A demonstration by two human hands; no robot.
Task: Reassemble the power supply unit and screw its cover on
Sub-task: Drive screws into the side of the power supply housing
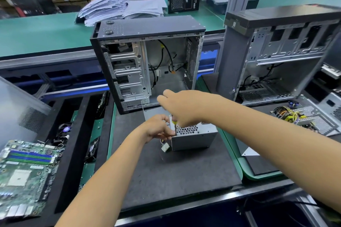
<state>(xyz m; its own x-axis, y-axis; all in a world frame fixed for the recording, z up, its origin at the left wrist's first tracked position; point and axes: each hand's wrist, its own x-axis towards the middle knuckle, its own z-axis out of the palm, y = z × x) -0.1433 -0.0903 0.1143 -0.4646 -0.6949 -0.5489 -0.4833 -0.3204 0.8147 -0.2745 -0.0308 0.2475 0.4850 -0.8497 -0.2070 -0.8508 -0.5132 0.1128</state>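
Observation:
A grey metal power supply unit [193, 139] with a honeycomb grille on top stands on the black mat [166, 175]. My right hand [181, 107] grips a screwdriver [174, 125] with a yellow-and-black handle, held upright with its tip at the unit's top left corner. My left hand [156, 128] holds the unit's left edge, its fingers pinched near the screwdriver shaft. A white connector [165, 147] on short wires hangs out at the unit's lower left.
An open computer case [147, 61] stands just behind the mat, a second open case [276, 57] to its right. A motherboard [25, 173] lies at the left. Another opened power supply with yellow wires [302, 118] lies at the right. A person stands beyond the far green bench.

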